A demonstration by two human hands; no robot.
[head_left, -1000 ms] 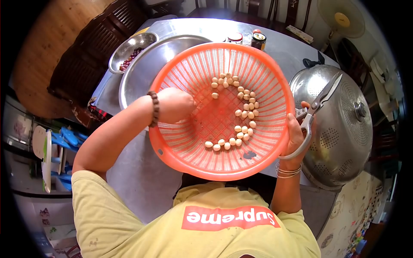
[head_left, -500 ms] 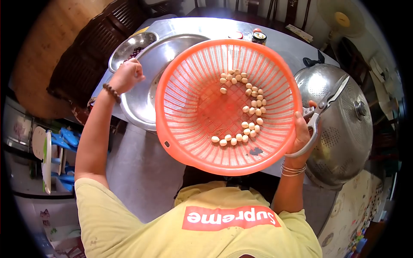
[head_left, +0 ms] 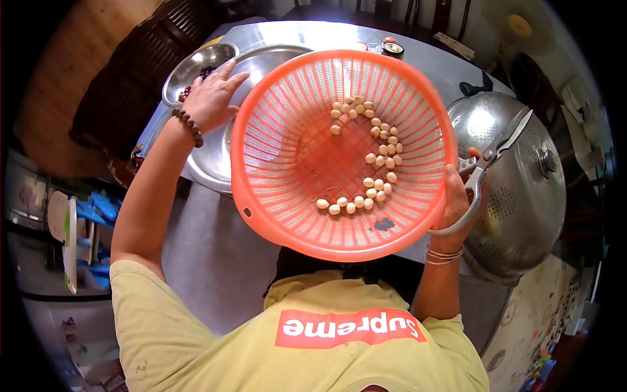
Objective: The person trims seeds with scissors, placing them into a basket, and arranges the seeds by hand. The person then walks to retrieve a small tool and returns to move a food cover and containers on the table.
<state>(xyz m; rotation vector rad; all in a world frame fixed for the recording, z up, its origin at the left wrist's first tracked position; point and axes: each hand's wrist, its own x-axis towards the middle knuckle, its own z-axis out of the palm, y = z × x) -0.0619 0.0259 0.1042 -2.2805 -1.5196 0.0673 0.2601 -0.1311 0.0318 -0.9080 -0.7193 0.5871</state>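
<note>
An orange plastic colander (head_left: 336,245) is tilted toward me, with several small pale oval pieces (head_left: 369,183) lying along its bottom and side; their kind is unclear. My right hand (head_left: 456,202) grips its right rim. The same hand has kitchen scissors (head_left: 480,176) hooked on it, one grey handle loop around the fingers and the blades pointing up to the right. Fingers spread and holding nothing, my left hand (head_left: 212,98) is over the left part of a wide metal tray (head_left: 277,55), beside a steel bowl (head_left: 176,81) with dark red fruits (head_left: 206,72).
To the right, a large perforated metal lid or strainer (head_left: 516,189) with a knob leans near the table edge. A small jar (head_left: 392,49) stands at the far side of the grey table (head_left: 281,31). Dark wooden seating (head_left: 137,78) is on the left.
My left hand has gone from closed fingers to spread ones and moved slightly up and right. The colander, still in my right hand, has shifted a little up and left.
</note>
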